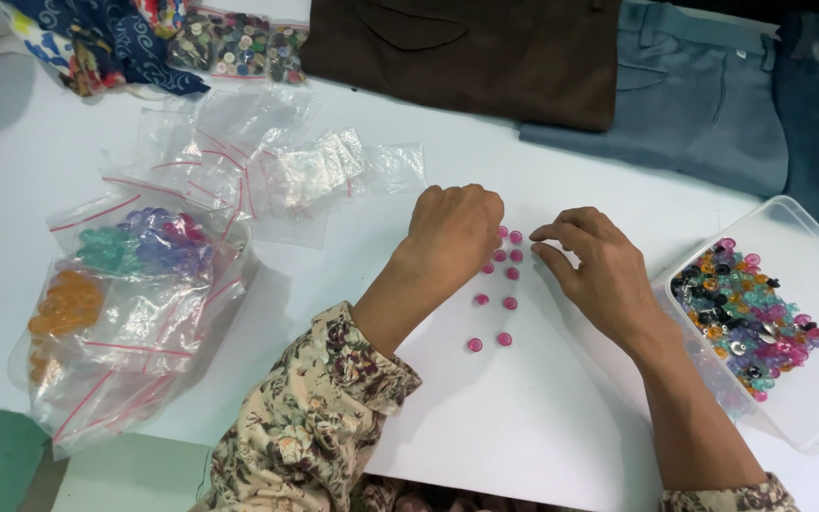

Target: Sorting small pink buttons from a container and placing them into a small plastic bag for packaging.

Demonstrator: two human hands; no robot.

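Both hands rest on the white table (542, 436) over two short rows of small pink buttons (505, 303). The left hand (454, 228) is curled into a loose fist, knuckles up, at the top of the left row; whether it pinches a button underneath cannot be told. The right hand (597, 261) lies just beside it, fingers bent and spread, fingertips touching the table near the top of the right row, gripping nothing that shows. A floral sleeve (315, 417) covers the left forearm. Right of the hands stands a clear plastic box (812, 417) full of mixed coloured buttons. Left of them lie empty clear zip bags (286, 171), and further left a heap of bags holding orange, green and purple buttons (125, 284). Along the far edge lie brown trousers (476, 57) and grey-blue trousers (703, 104), folded
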